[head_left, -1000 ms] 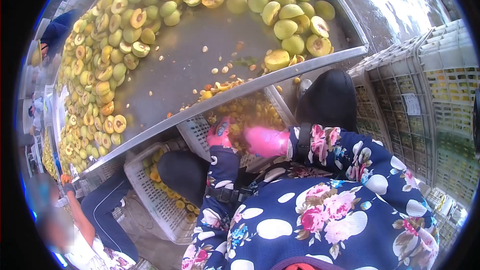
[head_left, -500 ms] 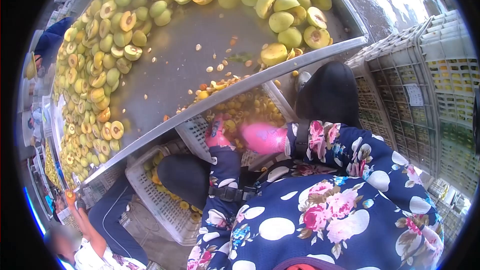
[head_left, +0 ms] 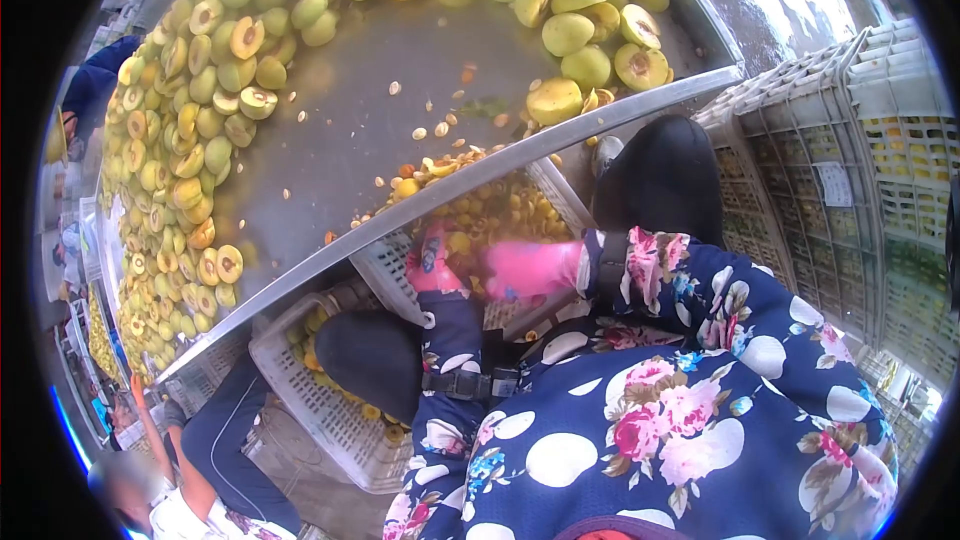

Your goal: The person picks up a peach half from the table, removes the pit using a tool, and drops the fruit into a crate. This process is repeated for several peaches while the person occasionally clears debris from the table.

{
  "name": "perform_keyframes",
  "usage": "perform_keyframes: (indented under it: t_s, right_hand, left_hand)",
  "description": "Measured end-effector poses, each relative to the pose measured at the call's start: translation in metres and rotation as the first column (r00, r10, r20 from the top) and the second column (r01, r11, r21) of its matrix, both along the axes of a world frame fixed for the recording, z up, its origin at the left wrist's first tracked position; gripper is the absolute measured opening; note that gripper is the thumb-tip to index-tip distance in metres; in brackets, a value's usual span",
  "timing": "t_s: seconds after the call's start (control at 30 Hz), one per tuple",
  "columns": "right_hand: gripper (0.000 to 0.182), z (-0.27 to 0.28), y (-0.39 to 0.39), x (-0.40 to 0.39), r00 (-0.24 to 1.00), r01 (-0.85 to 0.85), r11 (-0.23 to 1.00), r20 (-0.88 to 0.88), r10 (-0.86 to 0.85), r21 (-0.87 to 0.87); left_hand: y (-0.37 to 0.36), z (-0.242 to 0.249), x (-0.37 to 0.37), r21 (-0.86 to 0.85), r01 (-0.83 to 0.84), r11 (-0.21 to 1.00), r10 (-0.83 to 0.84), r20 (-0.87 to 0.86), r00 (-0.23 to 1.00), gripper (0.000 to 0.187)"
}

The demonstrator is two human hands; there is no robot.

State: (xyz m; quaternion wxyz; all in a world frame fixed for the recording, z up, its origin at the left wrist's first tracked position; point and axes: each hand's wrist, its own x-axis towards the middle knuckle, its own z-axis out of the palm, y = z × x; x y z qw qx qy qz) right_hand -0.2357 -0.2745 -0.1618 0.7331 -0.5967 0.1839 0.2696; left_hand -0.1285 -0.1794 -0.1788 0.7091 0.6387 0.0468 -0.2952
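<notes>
My left hand [head_left: 433, 262], in a pink patterned glove, is over the crate [head_left: 385, 270] between my knees, beside its left wall. Its fingers look curled, next to a yellow fruit piece [head_left: 459, 243]; I cannot tell what lies inside them. To its right is my right hand [head_left: 532, 270], also in a pink glove, smeared by motion, pointing toward the left hand with its fingers blurred. Below and behind both hands, the crate holds many yellow fruit pieces [head_left: 515, 205]. Halved yellow-green stone fruit [head_left: 215, 105] are heaped on the metal table [head_left: 345, 110] in front.
The table's raised metal edge [head_left: 570, 138] runs just beyond my hands. Loose pits [head_left: 420, 133] are scattered on its surface. A second crate [head_left: 330, 425] with fruit stands left of my knee [head_left: 368, 365]. Stacked crates [head_left: 800, 180] rise on the right. Another person [head_left: 215, 450] sits at lower left.
My right hand has turned, its blurred fingers now lower and nearer the left hand. The left hand stays almost in place. The other person's raised hand has shifted slightly.
</notes>
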Motion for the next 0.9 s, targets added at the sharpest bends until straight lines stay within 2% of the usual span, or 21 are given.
perform_keyframes:
  t_s: [0.07,0.17,0.27,0.37,0.47,0.57,0.67,0.7,0.73,0.77,0.8,0.83,0.87,0.9]
  right_hand:
    - [0.024,0.003,-0.008,-0.005,0.999,0.041,0.978,0.002,-0.042,0.204]
    - [0.025,0.020,-0.017,-0.011,0.998,0.065,0.952,-0.001,-0.068,0.298]
    - [0.027,0.016,-0.019,-0.016,0.999,0.043,0.894,-0.025,-0.036,0.445]
    - [0.025,0.020,-0.020,-0.017,1.000,0.026,0.933,-0.021,-0.020,0.359]
    - [0.022,0.019,-0.016,-0.016,0.985,0.114,0.770,-0.171,-0.007,0.628]
    - [0.020,0.030,-0.014,-0.018,0.991,0.100,0.679,-0.130,-0.007,0.727]
    - [0.018,0.031,-0.020,-0.022,0.999,0.045,0.658,-0.016,-0.050,0.752]
    - [0.020,0.031,-0.023,-0.022,1.000,0.026,0.782,-0.023,-0.015,0.622]
    - [0.022,0.030,-0.025,-0.023,0.999,0.003,0.879,-0.039,0.018,0.476]
    - [0.024,0.026,-0.025,-0.024,0.998,-0.018,0.949,-0.058,0.038,0.314]
    - [0.026,0.008,-0.017,-0.029,0.998,-0.064,0.997,0.021,0.063,0.053]
    - [0.028,-0.010,-0.009,-0.034,0.992,-0.092,0.970,0.060,0.108,-0.224]
    - [0.028,-0.031,-0.004,-0.043,0.961,-0.140,0.907,0.164,0.221,-0.398]
    - [0.026,-0.023,-0.004,-0.045,0.961,-0.167,0.887,0.129,0.244,-0.431]
  left_hand:
    - [0.003,-0.005,0.003,-0.046,0.082,0.996,-0.080,0.032,0.996,0.018]
    - [0.006,0.004,0.003,-0.115,0.138,0.984,-0.152,-0.132,0.979,0.018]
    - [0.008,0.006,0.006,-0.149,0.237,0.960,-0.259,-0.154,0.953,0.019]
    - [0.010,-0.009,0.009,-0.160,0.281,0.946,-0.309,-0.191,0.932,0.017]
    - [0.009,-0.009,0.003,-0.331,0.213,0.919,-0.288,-0.199,0.937,0.024]
    - [0.008,0.010,-0.003,-0.354,0.122,0.927,-0.247,-0.333,0.910,0.030]
    - [0.023,-0.017,0.022,-0.429,0.193,0.882,-0.333,-0.281,0.900,0.037]
    - [0.029,-0.011,0.025,-0.227,0.382,0.896,-0.375,0.073,0.924,0.037]
    - [0.035,-0.005,0.029,0.059,0.408,0.911,-0.397,0.389,0.831,0.038]
    - [0.052,0.008,0.040,-0.137,0.366,0.920,-0.339,0.190,0.922,0.037]
    - [0.068,0.022,0.051,-0.307,0.247,0.919,-0.270,-0.034,0.962,0.037]
    - [0.080,0.038,0.062,-0.299,0.156,0.941,-0.197,-0.114,0.974,0.036]
    - [0.093,0.055,0.072,-0.166,0.149,0.975,-0.157,-0.041,0.987,0.035]
    - [0.105,0.070,0.084,0.065,0.160,0.985,-0.167,0.122,0.978,0.034]
